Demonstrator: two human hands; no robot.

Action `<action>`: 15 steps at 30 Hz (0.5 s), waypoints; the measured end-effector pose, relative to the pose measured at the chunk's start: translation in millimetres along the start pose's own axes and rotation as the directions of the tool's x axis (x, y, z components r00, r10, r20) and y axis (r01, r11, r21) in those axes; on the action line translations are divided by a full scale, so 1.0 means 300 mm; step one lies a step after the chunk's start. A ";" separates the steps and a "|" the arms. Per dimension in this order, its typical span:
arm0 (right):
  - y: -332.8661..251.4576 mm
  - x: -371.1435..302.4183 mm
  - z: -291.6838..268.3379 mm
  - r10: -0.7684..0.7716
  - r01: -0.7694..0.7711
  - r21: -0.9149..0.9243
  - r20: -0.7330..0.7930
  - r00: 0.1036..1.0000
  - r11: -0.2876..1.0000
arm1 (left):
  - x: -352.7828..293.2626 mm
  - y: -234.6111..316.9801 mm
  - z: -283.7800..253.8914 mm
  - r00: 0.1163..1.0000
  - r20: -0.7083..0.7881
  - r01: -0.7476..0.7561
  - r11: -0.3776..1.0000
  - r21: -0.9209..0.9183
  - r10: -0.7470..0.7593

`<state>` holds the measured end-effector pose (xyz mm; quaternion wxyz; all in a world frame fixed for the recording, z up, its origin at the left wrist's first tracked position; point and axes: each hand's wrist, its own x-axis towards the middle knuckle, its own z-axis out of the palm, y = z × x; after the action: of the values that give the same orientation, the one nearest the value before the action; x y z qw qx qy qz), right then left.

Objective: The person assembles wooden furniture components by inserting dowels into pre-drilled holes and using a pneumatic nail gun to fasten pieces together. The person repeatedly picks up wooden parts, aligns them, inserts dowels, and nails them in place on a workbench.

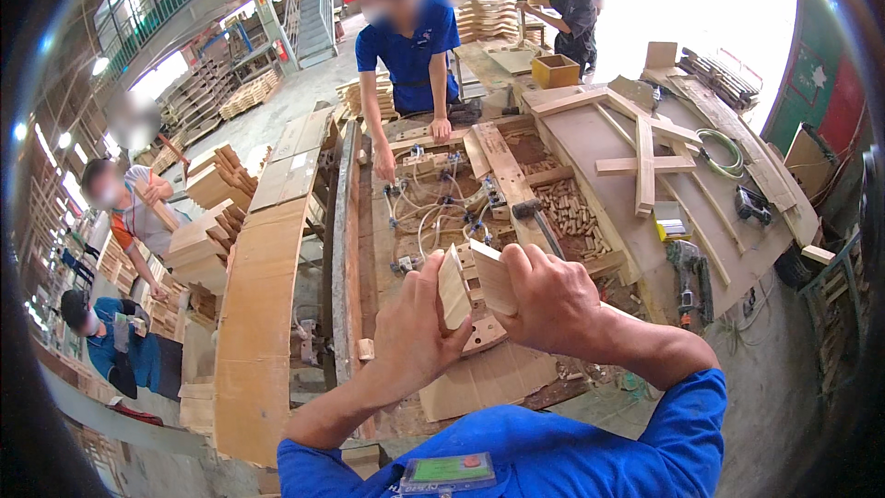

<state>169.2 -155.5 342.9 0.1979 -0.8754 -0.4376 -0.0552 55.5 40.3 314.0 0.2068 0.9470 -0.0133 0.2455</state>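
Note:
Above the near part of the workbench, my left hand point(410, 323) is closed round a short pale wood block point(453, 288). My right hand point(551, 300) grips a second wood block point(492, 278). The two blocks tilt toward each other, with a narrow gap between their upper ends. Beyond them lies a jig with clear air hoses point(424, 221) and small clamps, set into the bench. A hammer point(527, 210) with a dark head rests just past my right hand. Across the bench, a co-worker's hand point(384, 164) reaches to the jig's fittings.
Loose wooden dowels point(570, 212) fill a recess on the right. Farther right, a board carries a wooden frame point(643, 166), a coiled green hose point(724, 155) and a power tool point(687, 281). Cardboard point(258, 314) covers a surface on the left, near stacked wood parts point(198, 244).

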 end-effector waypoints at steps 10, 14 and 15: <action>0.031 -0.003 -0.004 0.015 -0.015 0.001 0.022 1.000 1.000 | 0.049 0.018 -0.004 0.995 0.075 -0.063 0.996 0.065 0.058; 0.071 0.012 -0.010 -0.069 0.068 0.007 0.011 0.998 0.998 | 0.064 0.010 0.008 0.989 0.146 -0.022 0.997 -0.074 0.033; 0.083 0.017 -0.013 -0.091 0.091 0.003 -0.002 0.996 0.996 | 0.077 0.013 -0.005 0.982 0.191 0.013 0.988 -0.152 0.016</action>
<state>192.1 -166.6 340.3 0.1968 -0.8542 -0.4769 -0.0642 74.7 39.1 327.7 0.2762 0.9476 -0.0526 0.1518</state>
